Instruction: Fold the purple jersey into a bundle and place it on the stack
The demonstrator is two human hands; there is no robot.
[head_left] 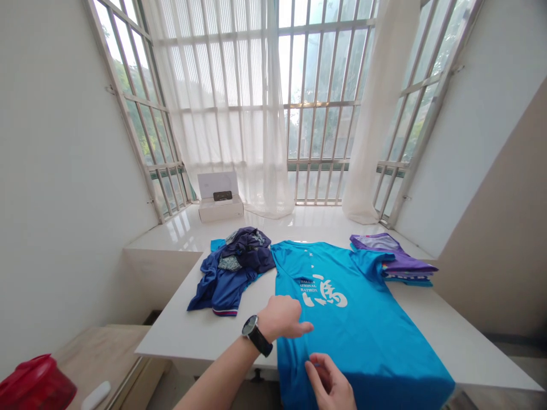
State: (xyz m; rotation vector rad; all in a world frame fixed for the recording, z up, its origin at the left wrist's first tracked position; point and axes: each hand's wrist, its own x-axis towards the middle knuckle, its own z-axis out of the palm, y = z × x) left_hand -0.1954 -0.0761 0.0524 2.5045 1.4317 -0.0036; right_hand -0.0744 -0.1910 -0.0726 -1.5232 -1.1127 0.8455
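Barred windows with sheer white curtains close off the far end of a bright room, and a glossy white table (pixel 192 333) runs toward them. On it lies a turquoise T-shirt (pixel 363 336), smooth and slightly shiny, spread flat with white printed lettering facing up. The left hand (pixel 284 319), a dark watch (pixel 256 335) on its wrist, reaches in from the lower left with the forearm angled up; it rests palm down on the shirt's near-left edge, fingers loosely extended, gripping nothing. The right hand (pixel 331 384) comes up from the bottom edge, partly cut off, its fingers curled at the cloth just below the left hand; whether they pinch the fabric cannot be told. Beyond the left hand sits a crumpled heap of dark blue garments (pixel 233 267). Far past the right hand, a neat stack of folded purple and blue shirts (pixel 395 259) lies beside the turquoise sleeve. The shirt's lower hem hangs out of view.
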